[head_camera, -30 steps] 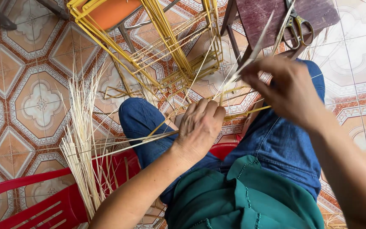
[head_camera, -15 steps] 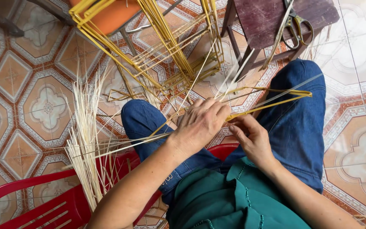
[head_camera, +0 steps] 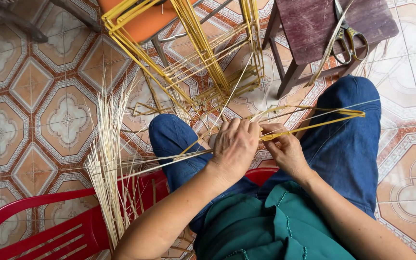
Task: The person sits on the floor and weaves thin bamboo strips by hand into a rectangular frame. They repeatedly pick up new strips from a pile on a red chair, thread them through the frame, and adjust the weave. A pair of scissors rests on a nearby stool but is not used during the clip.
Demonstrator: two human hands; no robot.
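Over my knees I hold a small frame of yellow bamboo sticks (head_camera: 335, 118), its long end pointing right. My left hand (head_camera: 234, 147) grips the frame from above where several sticks meet. My right hand (head_camera: 285, 149) is closed on the same joint from below, pinching a thin pale strip (head_camera: 239, 94) that runs up and away from the hands. Both hands touch each other at the joint. Long pale slivers (head_camera: 169, 161) stick out to the left from under my left hand.
A bundle of pale bamboo slivers (head_camera: 107, 163) leans on a red plastic chair (head_camera: 39, 228) at the lower left. A larger yellow stick frame (head_camera: 203, 53) stands ahead on the tiled floor. Scissors (head_camera: 347, 36) lie on a dark wooden stool (head_camera: 323, 24) at the upper right.
My right hand has come down from high on the right, where it pulled a strip, to the joint beside my left hand. The view has shifted slightly.
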